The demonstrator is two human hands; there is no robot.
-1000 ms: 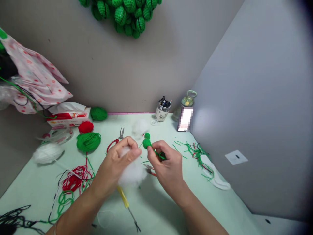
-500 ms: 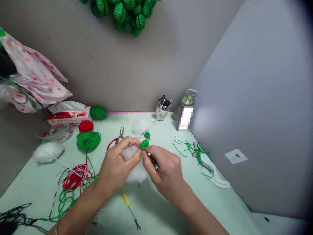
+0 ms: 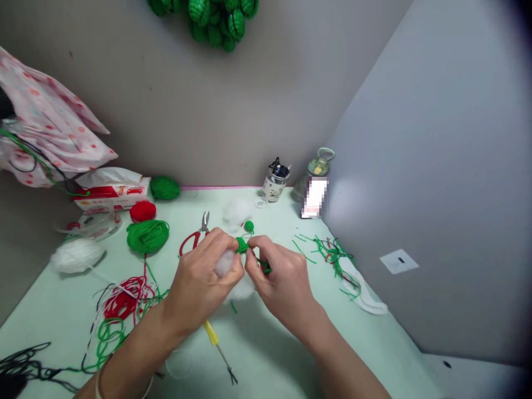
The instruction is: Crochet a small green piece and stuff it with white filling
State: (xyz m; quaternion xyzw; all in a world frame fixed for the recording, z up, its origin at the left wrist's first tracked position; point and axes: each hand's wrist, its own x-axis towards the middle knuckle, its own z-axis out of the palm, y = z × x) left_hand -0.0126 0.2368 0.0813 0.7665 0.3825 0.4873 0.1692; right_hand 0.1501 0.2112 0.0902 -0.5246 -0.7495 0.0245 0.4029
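Note:
Between my fingertips is a small green crocheted piece [image 3: 241,245]. My left hand [image 3: 208,271] pinches its left side, and my right hand [image 3: 282,277] pinches its right edge. More green shows under the right fingers, partly hidden. White stuffing [image 3: 224,263] shows between my left thumb and fingers, with more of it on the table below. Just beyond the fingertips lies a small green crocheted ball [image 3: 249,226] beside another tuft of stuffing [image 3: 238,212]. Red-handled scissors [image 3: 191,241] lie partly behind my left hand. A yellow-handled tool [image 3: 211,334] rests below it.
At left are green yarn [image 3: 148,236], a red ball [image 3: 143,211], white yarn [image 3: 77,255], tangled strands [image 3: 124,299] and a tissue box [image 3: 116,195]. At the back stand a pen cup [image 3: 275,184], a phone [image 3: 315,198] and a bottle [image 3: 320,163]. Thread scraps [image 3: 332,255] lie right.
Both hands still hold the green piece. The left fingers have closed further over it, covering more of it, and the hands have shifted slightly. The whole view has moved a little.

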